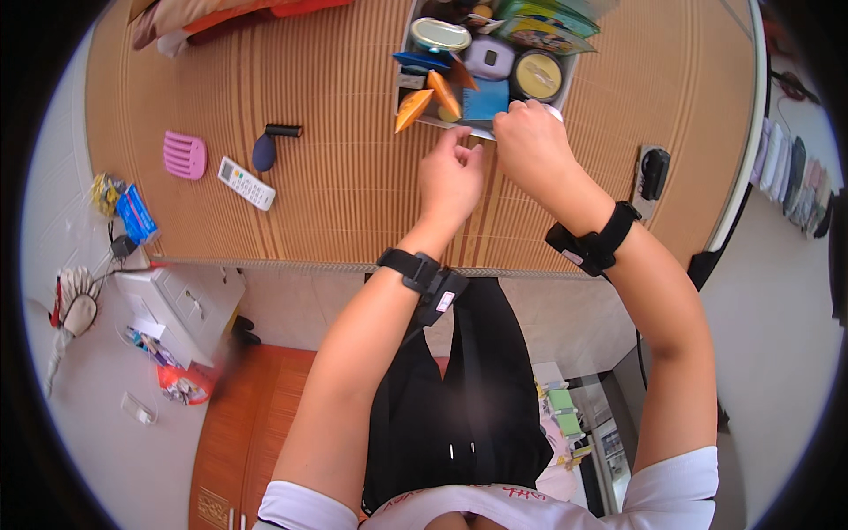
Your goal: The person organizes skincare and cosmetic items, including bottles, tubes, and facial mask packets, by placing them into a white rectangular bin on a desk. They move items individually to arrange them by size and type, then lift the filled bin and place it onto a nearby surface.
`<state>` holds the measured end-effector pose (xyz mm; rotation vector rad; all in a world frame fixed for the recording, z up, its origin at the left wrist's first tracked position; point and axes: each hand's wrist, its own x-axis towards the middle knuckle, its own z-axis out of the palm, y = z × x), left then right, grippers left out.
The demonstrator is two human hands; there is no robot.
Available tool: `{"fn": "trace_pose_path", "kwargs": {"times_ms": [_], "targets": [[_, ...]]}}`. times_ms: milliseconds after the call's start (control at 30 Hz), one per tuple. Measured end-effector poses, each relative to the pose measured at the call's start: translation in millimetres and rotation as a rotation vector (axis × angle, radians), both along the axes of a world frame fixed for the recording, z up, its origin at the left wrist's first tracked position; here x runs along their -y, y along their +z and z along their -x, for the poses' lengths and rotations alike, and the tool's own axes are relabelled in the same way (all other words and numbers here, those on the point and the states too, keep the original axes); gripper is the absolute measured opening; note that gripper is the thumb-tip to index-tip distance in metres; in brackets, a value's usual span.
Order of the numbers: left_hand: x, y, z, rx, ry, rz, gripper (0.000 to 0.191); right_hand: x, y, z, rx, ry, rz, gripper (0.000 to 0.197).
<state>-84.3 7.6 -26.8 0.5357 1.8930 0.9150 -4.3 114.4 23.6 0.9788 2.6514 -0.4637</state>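
A shallow white box [434,121] full of small items lies on a bamboo mat [331,199]. My right hand [535,136] is curled at its near right corner, around a white object [553,112] that is mostly hidden. My left hand [454,173] is just below the near edge, fingers bent and apart, with nothing seen in it. Inside the box are a round container with a yellow lid [538,75], a pale purple case [489,58], an oval mirror [440,35], a blue packet [486,99], orange packets [415,110] and green packets [546,30].
Left on the mat are a pink wide-toothed comb [185,155], a white remote control [246,183], a dark blue teardrop-shaped item [264,153] and a black tube [283,130]. A black object [654,173] lies at the right. Folded fabric [218,20] is at the far left.
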Motion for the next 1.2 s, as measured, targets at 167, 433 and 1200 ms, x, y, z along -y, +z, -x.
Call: {"fn": "trace_pose_path", "kwargs": {"times_ms": [167, 433, 1200], "targets": [[6, -3, -12, 0.001, -0.029, -0.038, 0.035, -3, -26, -14, 0.066, 0.143, -0.217, 0.011], [7, -4, -2, 0.091, -0.109, 0.006, 0.044, -9, -8, -20, -0.039, -0.045, -0.14, 0.014], [50, -35, 257, -1.013, -0.55, 0.242, 0.033, 112, -74, 190, -0.459, -0.303, 0.236, 0.015]]}}
